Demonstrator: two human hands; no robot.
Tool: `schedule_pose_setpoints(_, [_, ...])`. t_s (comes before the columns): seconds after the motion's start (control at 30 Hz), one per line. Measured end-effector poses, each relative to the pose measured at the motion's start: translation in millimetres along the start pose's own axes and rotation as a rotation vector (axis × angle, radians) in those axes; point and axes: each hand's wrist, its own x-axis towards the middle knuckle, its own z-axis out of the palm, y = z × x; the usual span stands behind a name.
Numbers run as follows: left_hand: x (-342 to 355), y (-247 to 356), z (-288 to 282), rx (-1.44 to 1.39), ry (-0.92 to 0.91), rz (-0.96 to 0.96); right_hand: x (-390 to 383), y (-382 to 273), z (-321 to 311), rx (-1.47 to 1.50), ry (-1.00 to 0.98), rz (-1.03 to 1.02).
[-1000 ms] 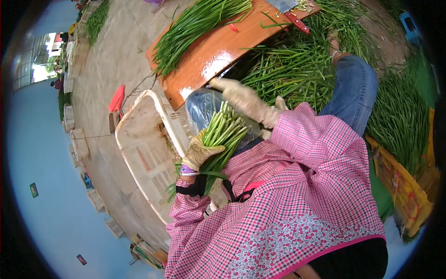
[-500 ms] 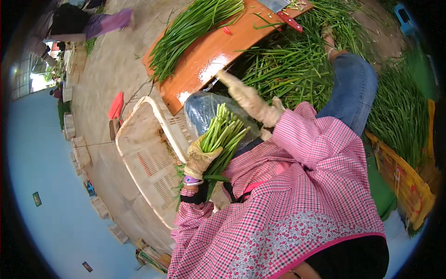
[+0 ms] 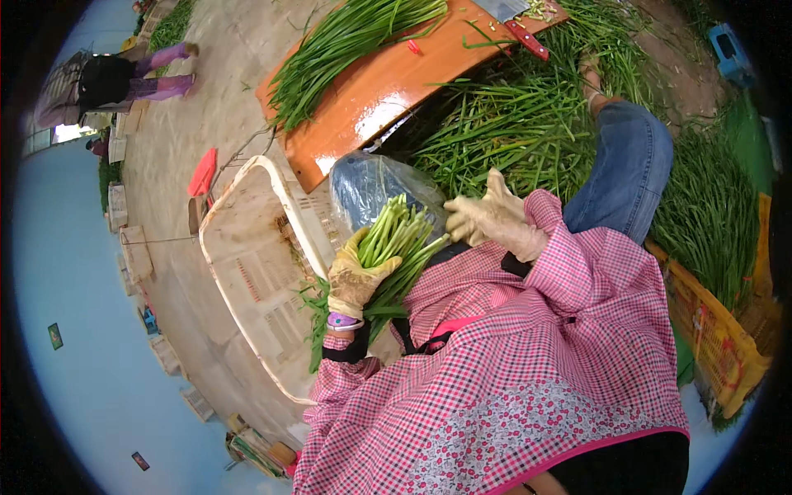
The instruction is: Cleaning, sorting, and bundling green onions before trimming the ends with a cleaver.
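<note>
My left hand, in a stained pale glove, is closed around a bundle of green leafy stalks, pale cut ends upward. Just right of that bundle my gloved right hand has its fingers spread, with nothing visible held in it. Beyond both hands lies a blue item under clear plastic, near my lap. An orange board above carries a long bunch of green leaves, chopped bits and a red-handled knife.
A white plastic crate stands at my left. Loose greens are heaped right of the board. A yellow crate and more greens are at far right. Another person is at upper left, near crates along a blue wall.
My right hand has moved down from beside the board's edge to near the bundle, its fingers spreading. Another person has come into view at upper left and moved down slightly.
</note>
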Motion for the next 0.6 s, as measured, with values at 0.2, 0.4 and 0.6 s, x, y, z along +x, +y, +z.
schedule_pose_setpoints(0.2, [-22.5, -3.8, -19.4, 0.336, -0.087, 0.195, 19.2, 33.1, 48.3, -0.353, 0.223, 0.015])
schedule_pose_setpoints(0.4, [-38.4, -31.6, 10.4, 0.465, 0.084, 0.221, 50.8, 37.2, 63.9, -0.153, 0.376, -0.098])
schedule_pose_setpoints(0.6, [-18.8, -23.9, 2.4, 0.643, 0.093, 0.459, 41.1, 17.5, 99.5, -0.641, 0.551, -0.37])
